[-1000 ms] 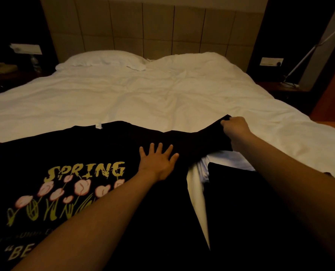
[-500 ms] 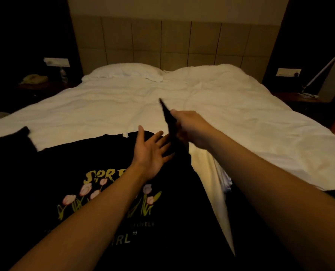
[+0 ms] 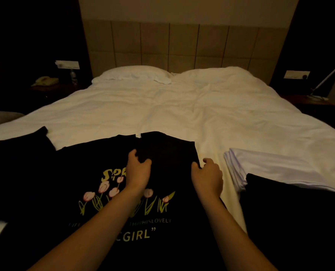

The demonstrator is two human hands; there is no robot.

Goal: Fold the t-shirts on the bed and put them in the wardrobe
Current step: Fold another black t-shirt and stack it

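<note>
From the head view, a black printed t-shirt [image 3: 123, 192] lies face up on the white bed [image 3: 162, 110], its right side already turned in over the chest so the fold edge runs down beside the right hand [image 3: 207, 177]. The left hand [image 3: 138, 173] rests on the turned-in panel near the collar, fingers curled and pinching its edge; the right hand's grip is loosely curled at the fold's outer edge, thumb and fingertips on the cloth. The fabric looks thin, light and limp, likely to wrinkle and slide on the sheet, so it is best taken at seams, shoulder and hem. A folded white stack [image 3: 270, 169] and another black garment [image 3: 289, 212] sit to the right.
</note>
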